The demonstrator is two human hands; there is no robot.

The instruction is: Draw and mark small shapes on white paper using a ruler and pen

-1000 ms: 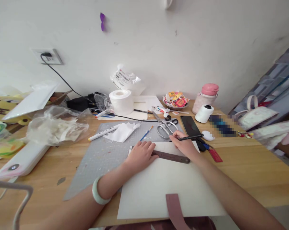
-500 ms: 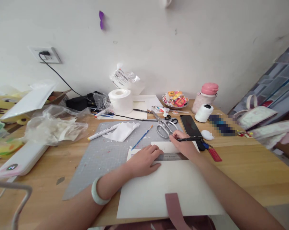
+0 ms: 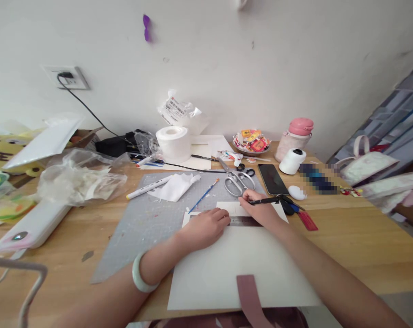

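My left hand (image 3: 206, 229) rests on a grey metal-looking ruler (image 3: 246, 221), its fingers bent and close together, holding it down; the thumb is tucked from sight. The ruler lies across the upper part of a white sheet of paper or card (image 3: 223, 264). Pinched in my right hand (image 3: 259, 208) is a black pen (image 3: 266, 200), its tip over the sheet just beyond the ruler. A mauve strip (image 3: 249, 291) lies over the sheet's near edge. Silver scissors (image 3: 239, 182) lie beyond my right hand. A blue paintbrush (image 3: 204, 196) is beyond my left hand.
A grey cutting mat (image 3: 124, 241) lies under the sheet, with a white marker (image 3: 148, 187) and crumpled tissue (image 3: 175, 187) on it. Farther back stand a white roll (image 3: 174, 145), a candy bowl (image 3: 250, 148) and a pink bottle (image 3: 291, 141). A phone (image 3: 272, 178) lies right.
My left hand's fingers have drawn in, and its thumb no longer sticks out. My right hand, with the pen, has shifted slightly left and toward the ruler.
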